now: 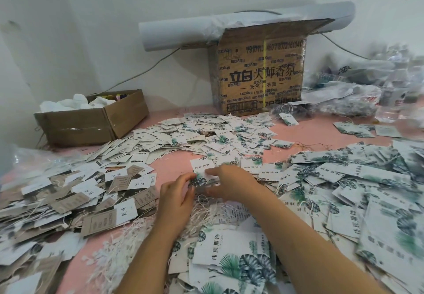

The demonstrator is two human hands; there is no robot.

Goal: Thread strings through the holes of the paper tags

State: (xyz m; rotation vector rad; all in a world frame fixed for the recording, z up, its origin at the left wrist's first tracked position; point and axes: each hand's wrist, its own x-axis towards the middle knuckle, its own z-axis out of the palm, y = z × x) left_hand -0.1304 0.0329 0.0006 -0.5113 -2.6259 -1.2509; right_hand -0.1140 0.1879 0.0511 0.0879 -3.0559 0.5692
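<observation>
Left hand [176,194] and right hand [231,183] fingers pinch one tag [203,172] just beyond string pile [206,212]. Strung tags [332,192] lie right of the pile and seemingly loose tags [206,131] beyond; probably far from done.

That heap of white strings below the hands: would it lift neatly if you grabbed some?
Probably not. The strings look thin and limp in a tangled heap, so a pinch would likely drag several along. They seem very light, and may snag on the tags beside them.
</observation>
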